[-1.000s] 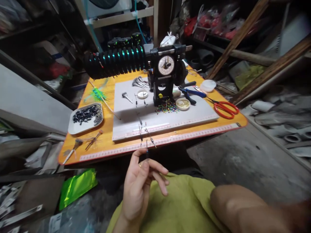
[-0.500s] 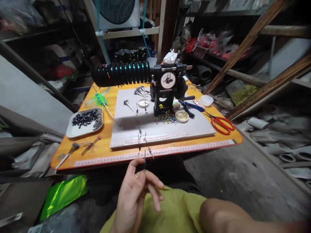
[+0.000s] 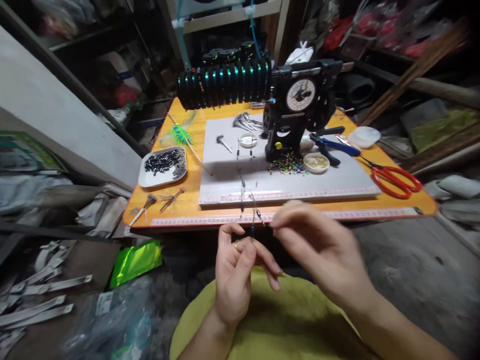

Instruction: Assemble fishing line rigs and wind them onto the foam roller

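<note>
My left hand (image 3: pixel 238 272), palm up with a ring on a finger, pinches a small dark fishing-rig piece (image 3: pixel 252 231) with a thin metal end between thumb and fingers. To its right, my right hand (image 3: pixel 318 245) is blurred; thumb and forefinger come together, and anything between them is too small to make out. Just beyond the fingertips, a thin linked fishing rig (image 3: pixel 243 185) with dark tubular pieces lies on the grey board (image 3: pixel 217 187). One such piece (image 3: pixel 258 214) hangs over the board's front edge, close to both hands.
A black winding machine (image 3: pixel 288 115) with a row of spools (image 3: pixel 225 85) stands behind. Around it are colored beads (image 3: pixel 287 164), a dish of small gold parts (image 3: pixel 316 163), pliers (image 3: pixel 333 145) and red-handled scissors (image 3: pixel 397 181). A white tray (image 3: pixel 144 177) of black pieces sits left; a ruler strip (image 3: pixel 300 216) edges the table.
My right hand has come up from the lower right to beside my left hand, fingers pinched. My left hand keeps hold of the dark piece. The view has turned, shifting the table rightward and upward.
</note>
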`<act>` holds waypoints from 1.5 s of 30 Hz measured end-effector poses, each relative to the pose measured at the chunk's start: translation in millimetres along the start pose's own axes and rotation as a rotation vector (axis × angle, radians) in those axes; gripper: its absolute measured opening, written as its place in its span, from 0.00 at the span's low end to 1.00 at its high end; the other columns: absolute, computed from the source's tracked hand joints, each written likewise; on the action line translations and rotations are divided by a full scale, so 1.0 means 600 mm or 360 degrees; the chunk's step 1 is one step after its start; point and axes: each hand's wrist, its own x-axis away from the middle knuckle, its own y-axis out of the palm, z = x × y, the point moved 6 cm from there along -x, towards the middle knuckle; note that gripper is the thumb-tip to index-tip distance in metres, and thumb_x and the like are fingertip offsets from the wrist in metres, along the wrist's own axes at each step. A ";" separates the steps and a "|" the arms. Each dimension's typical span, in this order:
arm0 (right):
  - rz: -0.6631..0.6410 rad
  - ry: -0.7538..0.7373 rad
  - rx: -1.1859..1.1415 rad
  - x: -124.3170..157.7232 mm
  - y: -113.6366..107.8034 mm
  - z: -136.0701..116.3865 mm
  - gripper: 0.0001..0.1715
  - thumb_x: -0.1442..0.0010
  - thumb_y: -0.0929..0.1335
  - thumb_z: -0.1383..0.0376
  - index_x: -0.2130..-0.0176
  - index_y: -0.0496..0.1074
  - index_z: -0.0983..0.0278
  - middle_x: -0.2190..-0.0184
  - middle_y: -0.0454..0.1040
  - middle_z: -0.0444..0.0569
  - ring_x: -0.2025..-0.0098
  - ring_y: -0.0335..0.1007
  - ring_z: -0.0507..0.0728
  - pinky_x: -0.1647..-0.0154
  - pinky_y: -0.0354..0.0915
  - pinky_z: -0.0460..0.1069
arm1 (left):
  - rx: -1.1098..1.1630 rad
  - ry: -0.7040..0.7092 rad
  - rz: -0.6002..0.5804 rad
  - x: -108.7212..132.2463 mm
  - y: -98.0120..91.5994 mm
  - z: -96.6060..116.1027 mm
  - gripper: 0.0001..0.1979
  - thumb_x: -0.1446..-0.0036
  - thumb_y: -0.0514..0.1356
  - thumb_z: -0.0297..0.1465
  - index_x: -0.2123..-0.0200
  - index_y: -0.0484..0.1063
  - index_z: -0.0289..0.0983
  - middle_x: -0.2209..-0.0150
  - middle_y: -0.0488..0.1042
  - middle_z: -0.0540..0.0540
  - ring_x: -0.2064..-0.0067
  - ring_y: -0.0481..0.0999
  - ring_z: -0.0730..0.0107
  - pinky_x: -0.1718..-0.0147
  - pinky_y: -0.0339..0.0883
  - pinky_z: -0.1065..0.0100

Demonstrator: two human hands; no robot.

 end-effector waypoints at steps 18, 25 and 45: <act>-0.0727 0.0456 -0.0736 -0.014 0.066 0.069 0.16 0.33 0.66 0.53 0.62 0.62 0.63 0.82 0.70 0.40 0.81 0.69 0.49 0.78 0.64 0.43 | 0.0160 -0.0068 -0.0080 0.001 -0.009 -0.022 0.06 0.31 0.53 0.29 0.59 0.54 0.42 0.79 0.77 0.55 0.86 0.72 0.78 0.86 0.62 0.83; -0.0608 0.0452 -0.0790 -0.010 0.077 0.067 0.18 0.34 0.66 0.51 0.60 0.63 0.63 0.81 0.70 0.41 0.81 0.66 0.49 0.78 0.63 0.43 | 0.0209 0.0047 -0.0078 -0.002 -0.009 -0.022 0.06 0.32 0.53 0.28 0.58 0.55 0.41 0.81 0.75 0.57 0.90 0.65 0.82 0.89 0.58 0.85; -0.0447 0.0418 -0.0906 -0.051 0.058 0.066 0.14 0.37 0.70 0.55 0.65 0.69 0.63 0.76 0.60 0.39 0.83 0.47 0.40 0.84 0.44 0.38 | 0.0159 0.0170 -0.0092 -0.002 0.003 -0.011 0.03 0.32 0.50 0.26 0.59 0.57 0.40 0.84 0.68 0.60 0.88 0.59 0.85 0.80 0.66 0.80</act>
